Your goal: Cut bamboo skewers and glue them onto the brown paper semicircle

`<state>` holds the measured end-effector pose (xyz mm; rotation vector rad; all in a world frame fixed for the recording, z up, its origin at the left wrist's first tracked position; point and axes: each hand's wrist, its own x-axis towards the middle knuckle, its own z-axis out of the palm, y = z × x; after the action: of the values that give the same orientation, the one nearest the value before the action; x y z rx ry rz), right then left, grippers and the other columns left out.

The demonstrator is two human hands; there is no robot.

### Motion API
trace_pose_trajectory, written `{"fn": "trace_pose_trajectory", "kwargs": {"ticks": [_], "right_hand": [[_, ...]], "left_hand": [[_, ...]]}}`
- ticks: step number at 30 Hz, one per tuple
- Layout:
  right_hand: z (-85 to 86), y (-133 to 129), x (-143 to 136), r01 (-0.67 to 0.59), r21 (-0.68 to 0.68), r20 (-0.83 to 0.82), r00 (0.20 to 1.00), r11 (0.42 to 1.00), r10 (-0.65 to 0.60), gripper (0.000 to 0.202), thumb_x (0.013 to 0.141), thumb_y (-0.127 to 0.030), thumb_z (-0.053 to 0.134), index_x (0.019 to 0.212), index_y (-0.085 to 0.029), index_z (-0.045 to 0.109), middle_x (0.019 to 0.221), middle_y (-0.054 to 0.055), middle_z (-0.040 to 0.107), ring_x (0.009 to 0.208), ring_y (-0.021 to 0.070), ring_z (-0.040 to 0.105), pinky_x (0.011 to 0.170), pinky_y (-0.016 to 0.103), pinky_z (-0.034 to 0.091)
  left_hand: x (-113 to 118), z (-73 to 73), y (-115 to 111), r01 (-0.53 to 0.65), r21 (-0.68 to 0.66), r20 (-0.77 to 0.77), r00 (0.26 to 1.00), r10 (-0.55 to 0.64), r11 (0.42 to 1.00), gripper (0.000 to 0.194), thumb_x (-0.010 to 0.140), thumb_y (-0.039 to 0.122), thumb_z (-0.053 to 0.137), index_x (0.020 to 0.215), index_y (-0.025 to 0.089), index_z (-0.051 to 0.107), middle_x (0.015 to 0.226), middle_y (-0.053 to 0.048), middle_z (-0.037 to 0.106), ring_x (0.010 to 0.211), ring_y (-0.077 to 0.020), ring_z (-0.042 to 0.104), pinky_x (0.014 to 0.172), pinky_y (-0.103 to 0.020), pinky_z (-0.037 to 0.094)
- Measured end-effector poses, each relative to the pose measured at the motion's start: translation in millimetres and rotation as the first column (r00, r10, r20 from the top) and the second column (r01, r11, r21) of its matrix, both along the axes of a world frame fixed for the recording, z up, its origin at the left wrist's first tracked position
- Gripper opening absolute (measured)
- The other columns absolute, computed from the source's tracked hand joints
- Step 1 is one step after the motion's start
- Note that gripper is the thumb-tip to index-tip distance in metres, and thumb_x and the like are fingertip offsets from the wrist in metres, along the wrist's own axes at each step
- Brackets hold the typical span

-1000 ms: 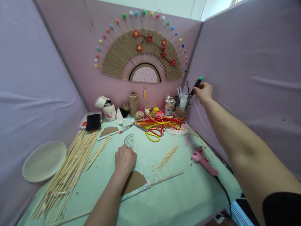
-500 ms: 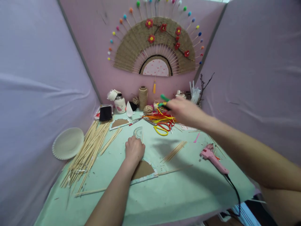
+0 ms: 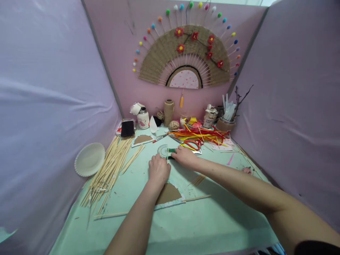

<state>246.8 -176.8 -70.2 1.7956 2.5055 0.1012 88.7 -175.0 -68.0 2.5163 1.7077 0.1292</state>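
Note:
My left hand (image 3: 159, 169) is closed at the middle of the table, with a thin wooden stick (image 3: 168, 155) rising from its fingers. Just to its right, my right hand (image 3: 185, 157) is wrapped round a green-handled tool (image 3: 171, 150), close to the stick. Beneath my left wrist lies a brown half-round cardboard piece (image 3: 169, 194) with a pale patterned border. Single sticks extend from both of its lower corners. A clear protractor (image 3: 162, 151) lies flat behind my left hand. Several short sticks (image 3: 198, 180) are partly covered by my right forearm.
Many wooden sticks (image 3: 113, 166) and a white plate (image 3: 89, 159) lie left. Scissors (image 3: 191, 145) and red, orange and yellow strips (image 3: 212, 134) are behind my hands. Jars and twine line the back, below a large fan (image 3: 151, 63). My right arm hides most of the glue gun.
My right hand has come down and toward my left hand with the green-handled tool. My left hand stays on the stick. The view has shifted, so things appear farther right.

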Motion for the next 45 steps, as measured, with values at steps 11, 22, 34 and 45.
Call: {"fn": "trace_pose_trajectory", "kwargs": {"ticks": [11,22,34,45], "right_hand": [[-5.3,-11.3,-3.4,0.100,0.053,-0.223,0.971,0.994,-0.086,0.027,0.085,-0.037,0.066,0.106,-0.019,0.064,0.110,0.012,0.060,0.103,0.0252,0.054,0.085,0.034,0.044],[-15.1,-24.6,15.4,0.240,0.016,-0.343,0.913,0.971,-0.220,0.045,0.083,-0.029,0.065,0.123,-0.014,0.052,0.113,0.014,0.065,0.105,0.0264,0.058,0.087,0.033,0.042],[-14.6,-28.5,11.6,0.259,0.017,-0.360,0.903,0.966,-0.236,0.040,0.083,-0.028,0.061,0.119,-0.013,0.055,0.109,0.016,0.064,0.103,0.0294,0.057,0.088,0.037,0.042],[9.0,-67.4,45.8,0.292,0.094,-0.423,0.877,0.952,-0.227,0.048,0.082,-0.033,0.065,0.126,-0.018,0.052,0.132,0.017,0.051,0.120,0.0328,0.050,0.099,0.045,0.043]], "left_hand": [[-2.2,1.4,-0.4,-0.002,-0.006,-0.008,1.000,0.002,1.000,0.029,0.088,0.023,0.045,0.097,0.015,0.071,0.106,-0.015,0.061,0.105,-0.0291,0.053,0.087,-0.039,0.041],[-1.7,0.5,-1.1,0.012,-0.012,-0.013,1.000,-0.012,1.000,0.031,0.087,0.022,0.043,0.095,0.014,0.071,0.103,-0.016,0.060,0.103,-0.0302,0.053,0.086,-0.041,0.042],[-3.3,2.3,-1.4,0.021,-0.032,0.014,1.000,-0.021,0.999,0.025,0.087,0.032,0.050,0.094,0.017,0.068,0.104,-0.013,0.059,0.107,-0.0305,0.052,0.089,-0.041,0.040],[-22.5,38.4,-8.4,0.013,-0.026,0.146,0.989,-0.009,1.000,0.021,0.091,0.037,0.052,0.097,0.020,0.062,0.100,-0.008,0.060,0.105,-0.0278,0.054,0.090,-0.039,0.040]]}}
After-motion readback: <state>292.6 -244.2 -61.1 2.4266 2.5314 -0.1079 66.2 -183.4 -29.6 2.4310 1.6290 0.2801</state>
